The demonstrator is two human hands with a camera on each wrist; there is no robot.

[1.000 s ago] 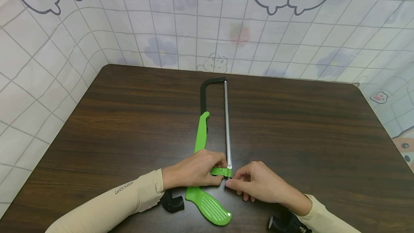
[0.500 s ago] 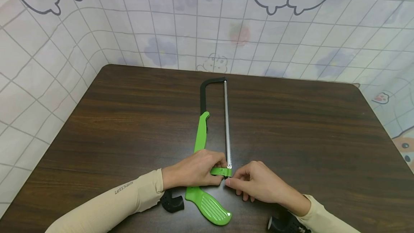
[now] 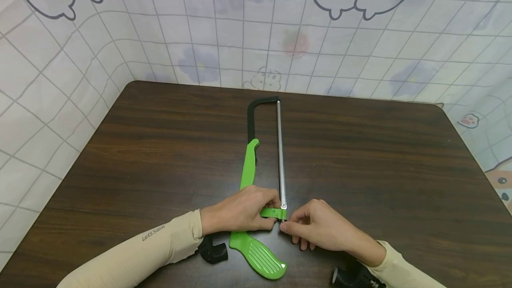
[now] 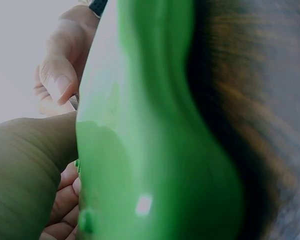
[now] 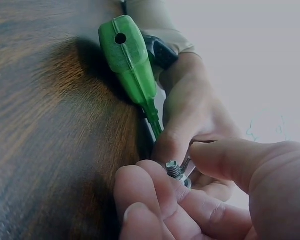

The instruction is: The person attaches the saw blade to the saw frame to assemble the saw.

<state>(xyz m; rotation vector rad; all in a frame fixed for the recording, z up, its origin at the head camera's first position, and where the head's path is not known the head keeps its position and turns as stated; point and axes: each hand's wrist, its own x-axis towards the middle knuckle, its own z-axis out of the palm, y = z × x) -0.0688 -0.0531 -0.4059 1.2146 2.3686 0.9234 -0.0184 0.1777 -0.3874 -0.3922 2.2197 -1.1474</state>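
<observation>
the green-handled hacksaw (image 3: 248, 170) lies on the table (image 3: 372, 159).

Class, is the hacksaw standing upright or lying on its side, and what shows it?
The hacksaw lies on its side: the head view, from above, shows its black frame, green handle and silver blade spread across the tabletop.

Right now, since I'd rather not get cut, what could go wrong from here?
The left hand grips the saw right beside the near end of the blade, so a slip might nick it. The right hand pinches at a small threaded screw, which could perhaps slip from its grasp.
</observation>
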